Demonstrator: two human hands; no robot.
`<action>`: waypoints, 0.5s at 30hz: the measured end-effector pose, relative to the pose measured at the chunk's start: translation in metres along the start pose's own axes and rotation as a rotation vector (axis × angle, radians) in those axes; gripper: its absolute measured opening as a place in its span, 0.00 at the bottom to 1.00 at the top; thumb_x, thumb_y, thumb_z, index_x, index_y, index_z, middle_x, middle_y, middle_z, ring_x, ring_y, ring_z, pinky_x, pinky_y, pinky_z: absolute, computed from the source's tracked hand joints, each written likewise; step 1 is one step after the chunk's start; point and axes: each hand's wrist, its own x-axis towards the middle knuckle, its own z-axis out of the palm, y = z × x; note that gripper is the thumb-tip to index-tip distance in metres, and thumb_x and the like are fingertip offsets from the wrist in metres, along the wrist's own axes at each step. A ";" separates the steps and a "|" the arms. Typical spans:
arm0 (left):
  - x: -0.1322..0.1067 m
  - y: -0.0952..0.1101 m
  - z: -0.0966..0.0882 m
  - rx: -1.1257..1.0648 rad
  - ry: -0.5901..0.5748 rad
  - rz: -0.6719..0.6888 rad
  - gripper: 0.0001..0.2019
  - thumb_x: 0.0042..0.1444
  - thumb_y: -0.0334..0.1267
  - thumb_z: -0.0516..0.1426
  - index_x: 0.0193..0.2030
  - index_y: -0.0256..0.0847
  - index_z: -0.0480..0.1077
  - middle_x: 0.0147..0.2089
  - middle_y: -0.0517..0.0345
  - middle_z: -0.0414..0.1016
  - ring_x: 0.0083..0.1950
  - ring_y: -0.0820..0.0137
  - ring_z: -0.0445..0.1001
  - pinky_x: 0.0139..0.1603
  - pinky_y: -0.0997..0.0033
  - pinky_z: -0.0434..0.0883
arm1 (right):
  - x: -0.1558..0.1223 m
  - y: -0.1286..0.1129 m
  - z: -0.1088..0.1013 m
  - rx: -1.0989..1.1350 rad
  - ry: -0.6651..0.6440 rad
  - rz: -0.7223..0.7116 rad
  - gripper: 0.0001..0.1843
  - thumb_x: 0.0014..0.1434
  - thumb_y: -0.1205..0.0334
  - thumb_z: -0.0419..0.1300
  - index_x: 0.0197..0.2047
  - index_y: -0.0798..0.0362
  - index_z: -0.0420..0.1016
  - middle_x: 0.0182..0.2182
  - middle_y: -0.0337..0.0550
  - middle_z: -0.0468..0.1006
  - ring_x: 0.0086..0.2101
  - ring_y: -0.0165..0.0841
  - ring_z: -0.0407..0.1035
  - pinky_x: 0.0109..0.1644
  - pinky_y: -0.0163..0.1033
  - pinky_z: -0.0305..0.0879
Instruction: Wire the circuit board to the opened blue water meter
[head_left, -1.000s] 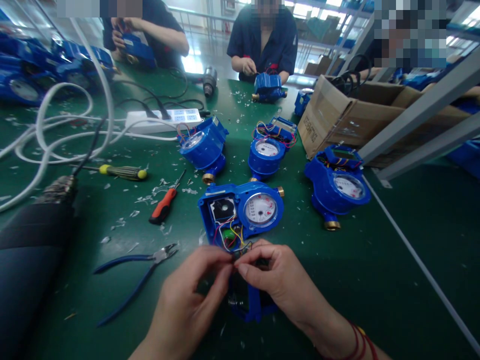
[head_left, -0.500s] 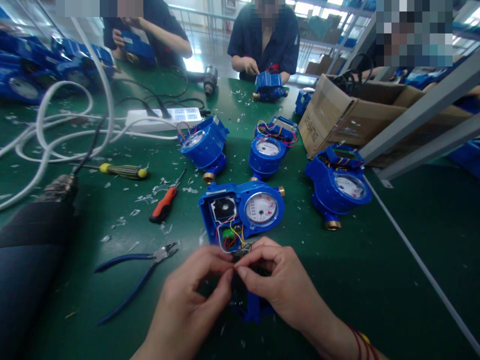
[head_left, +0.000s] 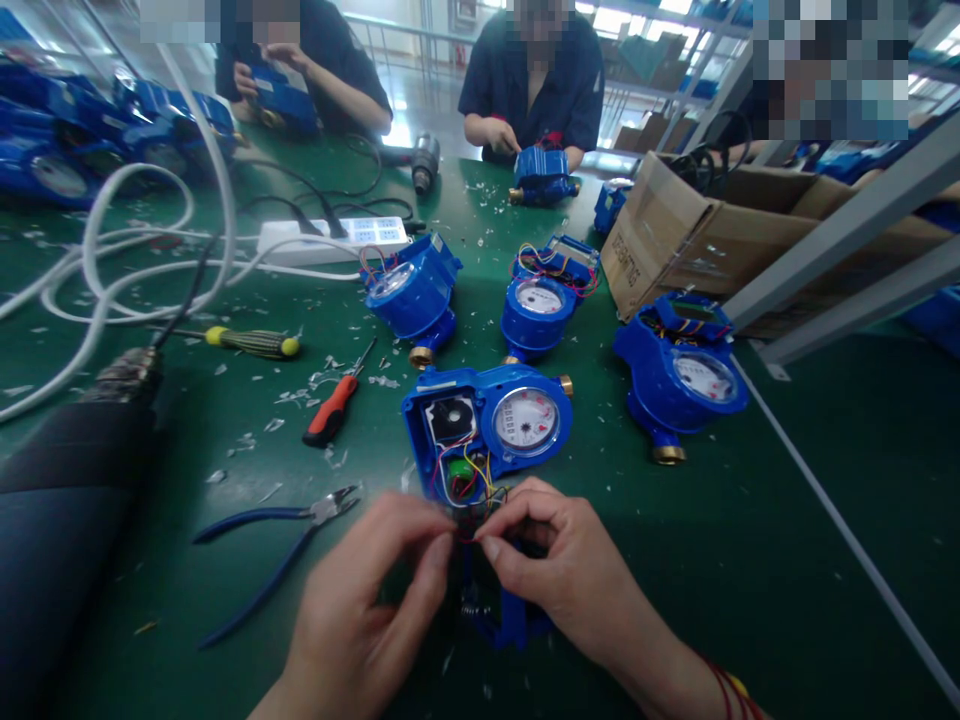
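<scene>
A blue water meter (head_left: 491, 425) lies open on the green table, showing its dial and coloured wires (head_left: 469, 480). Just below it my left hand (head_left: 375, 610) and my right hand (head_left: 555, 570) meet, each pinching the thin wires that run from the meter. Under my hands lies the meter's blue cover (head_left: 502, 610) with a dark board, mostly hidden. Blue-handled pliers (head_left: 277, 545) lie left of my left hand.
Three more blue meters (head_left: 412, 295) (head_left: 540, 305) (head_left: 682, 375) stand behind. An orange screwdriver (head_left: 334, 405), a yellow-tipped screwdriver (head_left: 247, 342), white cables (head_left: 112, 270), a power strip (head_left: 337, 238) and a cardboard box (head_left: 697, 235) are around. Other people work across the table.
My fingertips have drawn slightly apart along the wires; the view has shifted a little. The meter has stayed where it was.
</scene>
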 end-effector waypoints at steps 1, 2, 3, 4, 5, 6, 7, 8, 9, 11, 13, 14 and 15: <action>0.000 0.000 0.001 0.012 -0.035 0.034 0.07 0.55 0.28 0.54 0.40 0.42 0.66 0.36 0.61 0.68 0.36 0.77 0.70 0.35 0.80 0.68 | 0.000 0.000 0.000 -0.006 -0.001 -0.002 0.04 0.49 0.69 0.61 0.29 0.53 0.77 0.31 0.39 0.71 0.32 0.31 0.69 0.36 0.37 0.66; 0.000 0.000 0.001 0.018 -0.064 0.058 0.08 0.55 0.28 0.54 0.41 0.41 0.66 0.36 0.61 0.68 0.36 0.77 0.70 0.35 0.80 0.68 | 0.000 0.001 0.000 -0.013 -0.003 -0.007 0.04 0.50 0.68 0.61 0.30 0.53 0.77 0.31 0.39 0.71 0.32 0.31 0.69 0.36 0.37 0.66; 0.001 0.000 0.003 0.017 -0.081 0.073 0.09 0.54 0.28 0.55 0.41 0.41 0.66 0.36 0.61 0.68 0.35 0.77 0.70 0.34 0.81 0.68 | -0.001 0.001 0.000 -0.022 -0.003 -0.013 0.03 0.50 0.68 0.61 0.30 0.53 0.77 0.31 0.39 0.71 0.32 0.31 0.69 0.36 0.37 0.66; 0.001 0.000 0.004 0.010 -0.088 0.076 0.08 0.54 0.27 0.55 0.41 0.41 0.67 0.36 0.61 0.68 0.35 0.78 0.70 0.34 0.81 0.68 | -0.001 0.001 -0.001 -0.032 -0.004 -0.017 0.03 0.50 0.67 0.61 0.30 0.53 0.77 0.31 0.39 0.72 0.32 0.31 0.69 0.36 0.37 0.66; 0.001 0.001 0.005 -0.001 -0.090 0.071 0.08 0.55 0.27 0.54 0.40 0.41 0.67 0.35 0.61 0.68 0.35 0.78 0.70 0.34 0.80 0.68 | -0.001 0.001 0.000 -0.043 -0.003 -0.021 0.03 0.50 0.67 0.61 0.30 0.52 0.77 0.31 0.39 0.72 0.32 0.31 0.69 0.36 0.37 0.65; 0.002 0.001 0.005 -0.013 -0.091 0.062 0.07 0.55 0.27 0.53 0.39 0.41 0.67 0.35 0.61 0.68 0.35 0.78 0.69 0.34 0.80 0.67 | -0.002 0.000 0.000 -0.055 -0.003 -0.023 0.03 0.50 0.67 0.61 0.30 0.52 0.77 0.31 0.39 0.72 0.33 0.31 0.68 0.36 0.37 0.65; 0.002 0.001 0.005 -0.024 -0.094 0.052 0.06 0.56 0.27 0.53 0.38 0.41 0.66 0.34 0.61 0.68 0.35 0.78 0.69 0.34 0.80 0.67 | -0.002 0.000 0.000 -0.066 -0.001 -0.023 0.03 0.50 0.67 0.61 0.30 0.52 0.77 0.31 0.39 0.72 0.32 0.31 0.68 0.36 0.38 0.65; 0.002 0.002 0.005 -0.033 -0.096 0.043 0.06 0.56 0.27 0.52 0.37 0.41 0.66 0.34 0.61 0.68 0.34 0.78 0.69 0.34 0.80 0.67 | -0.003 0.000 0.000 -0.076 0.000 -0.023 0.03 0.50 0.67 0.61 0.29 0.52 0.77 0.30 0.38 0.72 0.32 0.31 0.68 0.36 0.37 0.65; 0.003 0.002 0.005 -0.038 -0.103 0.038 0.06 0.56 0.27 0.52 0.37 0.41 0.66 0.33 0.61 0.68 0.34 0.78 0.69 0.34 0.80 0.67 | -0.003 0.000 0.000 -0.084 0.001 -0.024 0.03 0.50 0.67 0.61 0.29 0.52 0.77 0.30 0.38 0.72 0.32 0.31 0.68 0.36 0.37 0.65; 0.003 0.002 0.004 -0.043 -0.113 0.031 0.06 0.56 0.27 0.52 0.36 0.41 0.66 0.33 0.62 0.68 0.34 0.78 0.69 0.34 0.80 0.67 | -0.004 0.000 0.000 -0.097 0.004 -0.026 0.03 0.50 0.67 0.61 0.29 0.52 0.76 0.30 0.38 0.72 0.32 0.31 0.68 0.36 0.37 0.64; 0.003 0.001 0.003 -0.055 -0.121 0.019 0.06 0.57 0.27 0.52 0.36 0.41 0.66 0.33 0.62 0.68 0.33 0.77 0.69 0.34 0.79 0.67 | -0.004 0.000 0.000 -0.101 0.004 -0.028 0.03 0.50 0.67 0.61 0.30 0.52 0.76 0.30 0.38 0.72 0.32 0.31 0.68 0.36 0.37 0.64; 0.002 0.001 0.003 -0.062 -0.125 0.014 0.06 0.57 0.27 0.52 0.37 0.41 0.66 0.33 0.61 0.68 0.33 0.77 0.69 0.34 0.79 0.67 | -0.004 0.000 0.000 -0.104 0.003 -0.030 0.04 0.50 0.67 0.60 0.30 0.52 0.76 0.30 0.38 0.72 0.33 0.31 0.68 0.36 0.37 0.64; 0.002 0.001 0.003 -0.064 -0.127 0.010 0.06 0.56 0.28 0.52 0.37 0.41 0.66 0.33 0.61 0.68 0.33 0.77 0.69 0.33 0.79 0.67 | -0.004 0.000 0.000 -0.104 0.003 -0.032 0.04 0.50 0.67 0.60 0.30 0.52 0.76 0.31 0.38 0.72 0.33 0.31 0.68 0.36 0.37 0.64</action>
